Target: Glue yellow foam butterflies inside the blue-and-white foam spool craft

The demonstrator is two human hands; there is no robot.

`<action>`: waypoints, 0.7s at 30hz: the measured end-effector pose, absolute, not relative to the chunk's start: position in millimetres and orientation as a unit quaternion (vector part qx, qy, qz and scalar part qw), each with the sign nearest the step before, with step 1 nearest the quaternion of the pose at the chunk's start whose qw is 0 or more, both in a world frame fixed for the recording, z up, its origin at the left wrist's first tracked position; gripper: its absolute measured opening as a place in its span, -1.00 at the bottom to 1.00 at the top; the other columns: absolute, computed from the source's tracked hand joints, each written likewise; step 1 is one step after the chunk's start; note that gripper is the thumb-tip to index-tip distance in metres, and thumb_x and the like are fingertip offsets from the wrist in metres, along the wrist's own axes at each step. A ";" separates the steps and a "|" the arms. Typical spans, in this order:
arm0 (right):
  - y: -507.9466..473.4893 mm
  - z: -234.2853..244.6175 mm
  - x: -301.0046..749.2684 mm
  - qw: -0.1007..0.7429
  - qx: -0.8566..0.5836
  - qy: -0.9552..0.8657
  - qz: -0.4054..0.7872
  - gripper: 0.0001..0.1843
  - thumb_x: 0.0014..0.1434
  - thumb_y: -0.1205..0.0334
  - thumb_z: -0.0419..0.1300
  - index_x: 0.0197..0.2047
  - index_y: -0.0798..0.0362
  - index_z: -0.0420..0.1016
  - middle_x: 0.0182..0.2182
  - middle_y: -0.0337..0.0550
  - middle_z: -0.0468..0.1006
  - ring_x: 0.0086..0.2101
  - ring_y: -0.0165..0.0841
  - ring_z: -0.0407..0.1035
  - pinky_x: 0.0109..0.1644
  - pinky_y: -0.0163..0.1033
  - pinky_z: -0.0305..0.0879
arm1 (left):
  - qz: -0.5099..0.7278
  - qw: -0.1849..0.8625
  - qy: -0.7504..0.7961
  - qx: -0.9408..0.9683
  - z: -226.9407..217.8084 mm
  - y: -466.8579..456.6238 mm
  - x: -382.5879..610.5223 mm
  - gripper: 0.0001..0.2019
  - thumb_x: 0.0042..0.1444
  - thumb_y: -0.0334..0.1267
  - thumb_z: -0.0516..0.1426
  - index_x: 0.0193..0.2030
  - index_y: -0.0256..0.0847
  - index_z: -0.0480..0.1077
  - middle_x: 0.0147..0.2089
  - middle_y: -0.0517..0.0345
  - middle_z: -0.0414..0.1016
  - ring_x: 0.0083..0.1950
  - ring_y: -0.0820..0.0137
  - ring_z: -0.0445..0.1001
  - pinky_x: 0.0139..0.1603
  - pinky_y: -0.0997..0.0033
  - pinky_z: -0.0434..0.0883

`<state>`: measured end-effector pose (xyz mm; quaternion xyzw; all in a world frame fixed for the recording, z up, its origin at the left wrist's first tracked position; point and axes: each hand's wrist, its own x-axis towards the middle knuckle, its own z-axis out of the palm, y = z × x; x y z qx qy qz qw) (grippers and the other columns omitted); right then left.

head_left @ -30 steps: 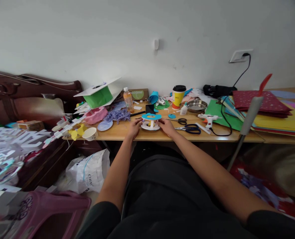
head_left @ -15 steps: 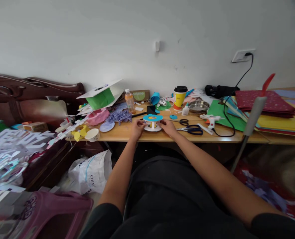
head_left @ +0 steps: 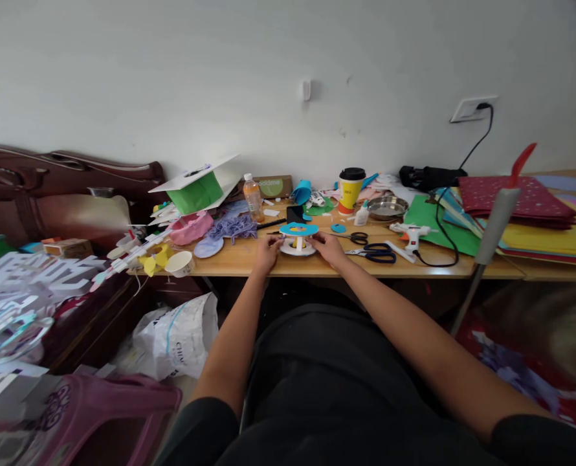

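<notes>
A small paper craft model (head_left: 298, 230) stands near the table's front edge. It has a blue disc on top, a round white base and white upright strips between, with some yellow inside. My left hand (head_left: 268, 252) grips its left side, fingers curled in. On the opposite side my right hand (head_left: 327, 247) has its fingers closed at the model's edge. Just right of my right hand lie dark-handled scissors (head_left: 378, 252), with a second pair of scissors (head_left: 358, 237) behind them. A blue paper piece (head_left: 338, 228) rests beyond the model.
A glue gun (head_left: 413, 236) with a black cord, a glue bottle (head_left: 362, 213), a yellow cup (head_left: 350, 192) and a steel dish (head_left: 387, 207) stand to the right. A juice bottle (head_left: 253, 197), purple yarn (head_left: 232, 228) and a paper cup (head_left: 180, 263) are at left.
Almost nothing differs. Both hands stay on the paper model, and the view has shifted only very slightly.
</notes>
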<state>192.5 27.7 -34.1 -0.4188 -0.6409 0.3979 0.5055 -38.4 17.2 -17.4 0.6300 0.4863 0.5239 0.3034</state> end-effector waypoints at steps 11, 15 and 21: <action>27.1 -32.8 192.3 0.516 -0.430 -0.625 0.398 -0.64 0.34 0.07 0.22 0.10 0.10 0.45 0.02 -0.05 0.51 -0.08 -0.24 0.47 -0.01 -0.02 0.48 | 0.552 0.341 0.465 0.603 -19.2 19.0 -36.8 -0.65 0.32 -0.13 0.17 0.15 -0.25 0.38 0.12 -0.04 0.47 0.03 0.24 0.52 0.02 0.09 0.53; 26.9 -32.7 191.9 0.515 -0.429 -0.626 0.398 -0.64 0.34 0.07 0.21 0.10 0.10 0.45 0.01 -0.06 0.51 -0.09 -0.25 0.48 -0.03 -0.03 0.49 | 0.550 0.337 0.466 0.606 -17.7 17.8 -35.2 -0.68 0.31 -0.14 0.17 0.12 -0.26 0.40 0.08 -0.02 0.48 0.01 0.26 0.53 0.00 0.11 0.54; 26.0 -32.8 191.4 0.506 -0.430 -0.636 0.394 -0.64 0.34 0.07 0.21 0.11 0.09 0.45 0.03 -0.05 0.51 -0.07 -0.24 0.47 -0.01 -0.03 0.48 | 0.536 0.325 0.477 0.616 -15.8 15.2 -34.9 -0.71 0.30 -0.16 0.18 0.08 -0.27 0.42 0.06 -0.01 0.50 -0.01 0.27 0.53 0.00 0.12 0.54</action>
